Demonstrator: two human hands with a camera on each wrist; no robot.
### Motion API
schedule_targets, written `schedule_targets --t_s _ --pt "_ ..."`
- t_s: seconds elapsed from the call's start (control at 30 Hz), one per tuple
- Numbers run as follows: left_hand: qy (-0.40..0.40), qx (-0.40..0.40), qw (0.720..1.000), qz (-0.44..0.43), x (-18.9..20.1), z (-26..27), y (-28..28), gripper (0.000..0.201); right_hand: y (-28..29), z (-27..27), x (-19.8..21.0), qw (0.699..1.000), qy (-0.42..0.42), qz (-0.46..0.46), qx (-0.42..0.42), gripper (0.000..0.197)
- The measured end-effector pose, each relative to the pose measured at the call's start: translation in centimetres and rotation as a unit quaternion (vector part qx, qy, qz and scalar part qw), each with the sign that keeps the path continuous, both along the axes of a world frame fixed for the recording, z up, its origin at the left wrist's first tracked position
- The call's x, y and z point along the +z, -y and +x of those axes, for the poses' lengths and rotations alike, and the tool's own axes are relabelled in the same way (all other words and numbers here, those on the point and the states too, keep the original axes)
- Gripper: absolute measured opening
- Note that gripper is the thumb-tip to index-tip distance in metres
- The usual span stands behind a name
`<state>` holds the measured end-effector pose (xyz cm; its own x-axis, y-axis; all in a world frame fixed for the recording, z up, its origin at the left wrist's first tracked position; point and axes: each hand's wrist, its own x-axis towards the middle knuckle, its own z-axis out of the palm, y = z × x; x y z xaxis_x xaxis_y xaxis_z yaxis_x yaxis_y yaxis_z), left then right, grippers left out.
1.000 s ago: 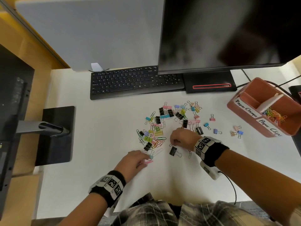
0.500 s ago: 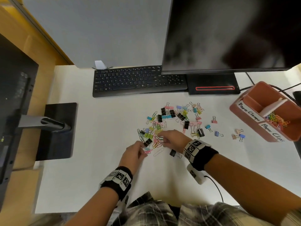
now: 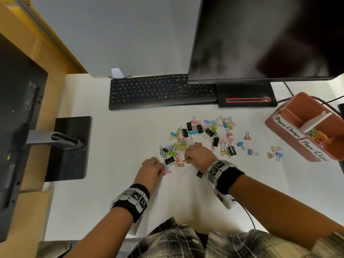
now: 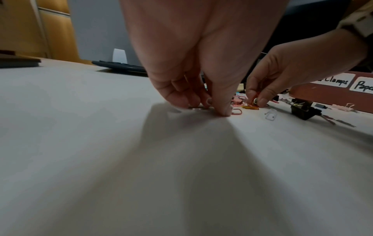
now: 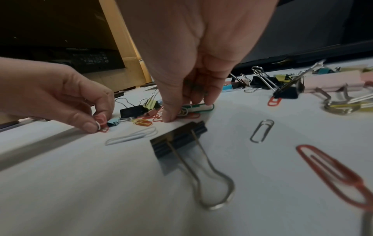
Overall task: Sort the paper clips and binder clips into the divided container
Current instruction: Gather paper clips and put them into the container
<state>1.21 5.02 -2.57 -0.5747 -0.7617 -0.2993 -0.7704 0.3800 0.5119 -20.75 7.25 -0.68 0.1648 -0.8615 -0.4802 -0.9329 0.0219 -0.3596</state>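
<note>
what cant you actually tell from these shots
- Head view: the Paper Clamps compartment floor, hidden by its own wall.
- Head view: the black binder clip, half covered by the right hand's wristband.
- Left wrist view: how many clips the left hand pinches; its fingers cover them.

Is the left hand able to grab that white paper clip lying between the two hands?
Probably yes. The white paper clip lies alone on bare desk just right of the left hand, with nothing over it. But that hand's fingers already pinch a pink paper clip, so it is busy.
</note>
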Motion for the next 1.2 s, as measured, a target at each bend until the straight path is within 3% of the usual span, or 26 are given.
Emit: schedule_targets --t_s 0.1,0.2,0.37,0.5,0.63,0.73,0.87,0.97,1.13,1.2 --pt "0.028 -0.04 0.998 -0.034 0.5 -0.4 0.2 0.006 0.1 -0.1 -0.1 1.0 -0.029 0.004 0.01 0.019" --pt "0.043 -0.078 0.995 -0.051 0.5 -0.2 0.3 0.015 0.0 -0.3 0.0 1.0 -0.017 0.015 0.003 0.021" --pt "-0.055 -0.049 0.995 -0.067 2.1 -0.3 0.1 0.006 -0.3 -1.9 1.6 0.996 0.057 0.011 -0.068 0.022" --pt "-0.122 -0.037 0.992 -0.013 5.5 -3.0 -0.4 0.011 -2.0 -5.2 5.0 0.979 0.11 -0.091 -0.143 0.017" --pt "-0.163 -0.076 0.983 0.026 9.8 -11.4 -0.2 0.009 -5.2 -11.9 8.7 0.942 0.112 -0.181 -0.258 0.011" --pt "-0.201 -0.125 0.971 0.039 12.2 -20.7 -0.5 0.009 -8.2 -18.4 11.0 0.921 0.054 -0.221 -0.318 0.011" --pt "-0.225 -0.125 0.965 0.051 13.5 -33.8 -2.9 0.006 -12.2 -27.2 12.1 0.879 -0.001 -0.225 -0.42 0.014" --pt "-0.215 -0.097 0.967 0.092 13.0 -41.0 -5.3 0.007 -13.3 -31.6 11.4 0.866 -0.022 -0.196 -0.46 0.014" --pt "-0.104 -0.122 0.98 0.12 11.1 -46.4 -7.0 0.037 -13.2 -34.8 8.8 0.864 -0.035 -0.079 -0.495 0.029" --pt "-0.121 -0.136 0.976 0.123 11.7 -46.4 -6.8 0.04 -13.2 -34.9 8.5 0.874 -0.029 -0.078 -0.479 0.033"
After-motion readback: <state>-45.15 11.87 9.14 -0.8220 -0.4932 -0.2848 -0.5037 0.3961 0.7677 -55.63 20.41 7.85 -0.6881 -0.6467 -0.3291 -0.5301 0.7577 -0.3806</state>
